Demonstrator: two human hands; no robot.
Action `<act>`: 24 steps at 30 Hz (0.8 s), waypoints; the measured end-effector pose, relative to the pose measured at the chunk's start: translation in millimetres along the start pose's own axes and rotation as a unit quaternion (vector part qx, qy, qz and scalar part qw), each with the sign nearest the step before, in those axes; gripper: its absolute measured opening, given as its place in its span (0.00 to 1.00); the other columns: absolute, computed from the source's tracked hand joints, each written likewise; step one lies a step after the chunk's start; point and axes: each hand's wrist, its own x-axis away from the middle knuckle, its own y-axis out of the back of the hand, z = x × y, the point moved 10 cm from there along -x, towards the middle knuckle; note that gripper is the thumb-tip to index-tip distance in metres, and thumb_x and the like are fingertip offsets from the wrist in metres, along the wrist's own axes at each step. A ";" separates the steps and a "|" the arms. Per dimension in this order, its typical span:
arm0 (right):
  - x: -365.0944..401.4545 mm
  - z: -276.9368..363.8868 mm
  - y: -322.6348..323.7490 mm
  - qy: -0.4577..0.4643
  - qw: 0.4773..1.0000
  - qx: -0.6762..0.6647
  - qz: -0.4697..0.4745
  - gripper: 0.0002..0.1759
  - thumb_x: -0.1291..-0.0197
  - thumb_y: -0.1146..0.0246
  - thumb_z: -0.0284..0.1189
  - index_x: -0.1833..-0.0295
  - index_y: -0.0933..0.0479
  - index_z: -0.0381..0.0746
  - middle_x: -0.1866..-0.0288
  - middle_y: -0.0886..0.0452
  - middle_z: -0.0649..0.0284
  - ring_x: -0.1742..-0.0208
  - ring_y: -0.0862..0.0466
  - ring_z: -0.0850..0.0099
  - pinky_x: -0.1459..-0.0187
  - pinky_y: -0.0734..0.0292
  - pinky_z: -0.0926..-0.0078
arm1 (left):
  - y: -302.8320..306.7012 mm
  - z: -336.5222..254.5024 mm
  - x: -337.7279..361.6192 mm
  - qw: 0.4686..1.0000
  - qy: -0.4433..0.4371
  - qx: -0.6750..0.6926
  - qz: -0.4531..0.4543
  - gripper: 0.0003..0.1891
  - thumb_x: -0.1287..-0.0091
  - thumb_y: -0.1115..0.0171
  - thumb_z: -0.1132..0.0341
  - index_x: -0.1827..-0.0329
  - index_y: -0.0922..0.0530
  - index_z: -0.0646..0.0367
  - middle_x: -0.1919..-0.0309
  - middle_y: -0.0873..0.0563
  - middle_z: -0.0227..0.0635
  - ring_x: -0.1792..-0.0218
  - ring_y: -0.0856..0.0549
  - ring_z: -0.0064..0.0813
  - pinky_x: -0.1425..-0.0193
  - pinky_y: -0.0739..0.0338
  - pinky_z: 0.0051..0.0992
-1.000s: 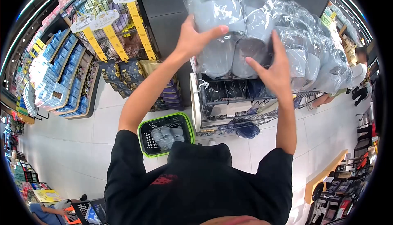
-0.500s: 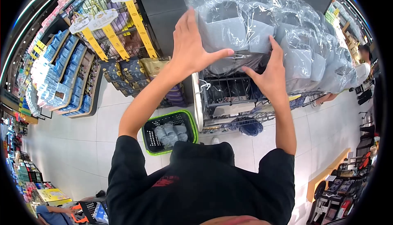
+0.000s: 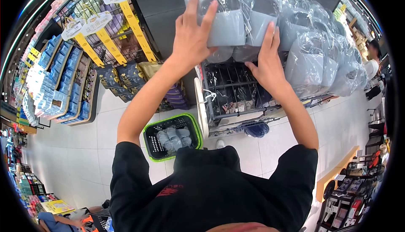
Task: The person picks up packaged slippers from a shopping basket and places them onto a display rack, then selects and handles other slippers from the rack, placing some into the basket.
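Note:
Grey slippers, as they appear, in clear plastic wrap (image 3: pixel 230 27) sit on top of a black wire rack (image 3: pixel 232 114), side by side in front of me. My left hand (image 3: pixel 192 38) is at the left end of the front pair, two fingers stretched over its upper part and the thumb at its lower edge. Against the right side of the same pair lies my right hand (image 3: pixel 270 63), its fingers close together on the front and its thumb lower down. More wrapped grey slippers (image 3: pixel 310 65) stand to the right.
A black basket with a green rim (image 3: pixel 198 126) stands on the floor, holding wrapped grey items (image 3: pixel 174 138). Dark and gold packs (image 3: pixel 122 80) hang left of the rack. Blue packs fill a shelf (image 3: pixel 63 76) farther left. A person's arm (image 3: pixel 63 218) shows at bottom left.
Both hands have closed in on the front pair and now touch it. The slippers' front faces look smoother and flatter under the wrap. My view has shifted slightly.

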 end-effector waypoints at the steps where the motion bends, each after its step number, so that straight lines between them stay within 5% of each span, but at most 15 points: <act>1: -4.1 1.7 1.8 -0.001 1.000 0.017 -0.006 0.70 0.56 0.23 0.21 0.22 0.72 0.33 0.25 0.59 0.26 0.27 0.44 0.29 0.32 0.31 0.53 | -0.7 3.8 -1.9 1.000 0.011 0.024 0.008 0.70 0.70 0.14 0.60 0.20 0.51 0.47 0.25 0.51 0.62 0.30 0.37 0.57 0.36 0.33 0.48; 5: -9.3 -0.1 5.6 -0.017 1.000 0.020 0.015 0.70 0.56 0.22 0.22 0.21 0.71 0.35 0.25 0.55 0.27 0.27 0.42 0.30 0.33 0.30 0.53 | -3.8 9.3 -1.8 0.997 0.043 0.042 0.038 0.71 0.71 0.13 0.58 0.20 0.51 0.47 0.24 0.51 0.58 0.35 0.30 0.58 0.37 0.32 0.47; 11: 7.8 -9.7 10.2 -0.013 0.999 -0.011 0.030 0.70 0.58 0.20 0.29 0.20 0.66 0.36 0.22 0.51 0.40 0.25 0.40 0.41 0.30 0.32 0.55 | -16.3 3.9 -5.5 0.998 0.017 -0.003 0.052 0.69 0.70 0.13 0.51 0.20 0.49 0.42 0.24 0.50 0.56 0.28 0.37 0.55 0.33 0.35 0.48; 12: 9.1 -9.8 14.7 -0.013 1.000 -0.009 0.022 0.69 0.58 0.19 0.31 0.20 0.64 0.35 0.21 0.50 0.42 0.24 0.40 0.43 0.29 0.35 0.56 | 0.2 -1.6 -14.6 0.980 -0.019 -0.142 -0.135 0.51 0.58 0.19 0.58 0.29 0.38 0.53 0.38 0.32 0.47 0.40 0.26 0.41 0.40 0.28 0.39; 13: 10.1 -9.1 19.1 -0.013 1.000 -0.007 0.013 0.69 0.59 0.19 0.32 0.20 0.62 0.35 0.21 0.49 0.44 0.23 0.40 0.46 0.27 0.38 0.57 | 19.0 -18.2 -2.9 0.907 -0.055 -0.275 -0.314 0.32 0.45 0.24 0.65 0.38 0.27 0.65 0.53 0.14 0.37 0.52 0.15 0.28 0.46 0.22 0.29; 14: 10.8 -6.7 21.1 -0.008 1.000 -0.007 0.015 0.69 0.59 0.19 0.32 0.20 0.62 0.35 0.21 0.49 0.44 0.23 0.40 0.46 0.27 0.38 0.57 | 42.4 -23.4 2.8 0.906 -0.051 -0.279 -0.314 0.32 0.45 0.24 0.65 0.38 0.27 0.65 0.53 0.14 0.37 0.52 0.15 0.28 0.46 0.22 0.29; 15: 11.3 -3.5 25.1 -0.001 1.000 -0.021 0.009 0.68 0.59 0.19 0.33 0.20 0.60 0.34 0.21 0.47 0.44 0.23 0.40 0.47 0.26 0.40 0.58 | 44.0 -10.2 -0.8 0.986 -0.030 -0.101 -0.132 0.49 0.56 0.20 0.55 0.29 0.36 0.53 0.38 0.32 0.46 0.40 0.28 0.42 0.38 0.30 0.39; 16: 12.1 -0.2 28.9 0.006 0.999 -0.035 0.002 0.68 0.59 0.19 0.34 0.21 0.59 0.34 0.22 0.46 0.43 0.23 0.40 0.48 0.25 0.42 0.59 | 27.0 -8.2 3.2 0.995 -0.006 0.086 0.059 0.65 0.66 0.15 0.46 0.20 0.45 0.41 0.24 0.49 0.55 0.27 0.40 0.56 0.29 0.38 0.50; 24: 23.4 21.1 40.3 0.048 0.998 0.015 -0.048 0.65 0.57 0.19 0.36 0.21 0.55 0.30 0.23 0.43 0.40 0.23 0.39 0.49 0.26 0.42 0.59 | 59.2 -8.8 25.8 0.988 0.019 0.153 -0.023 0.50 0.53 0.20 0.47 0.24 0.36 0.45 0.25 0.44 0.55 0.27 0.38 0.58 0.25 0.39 0.47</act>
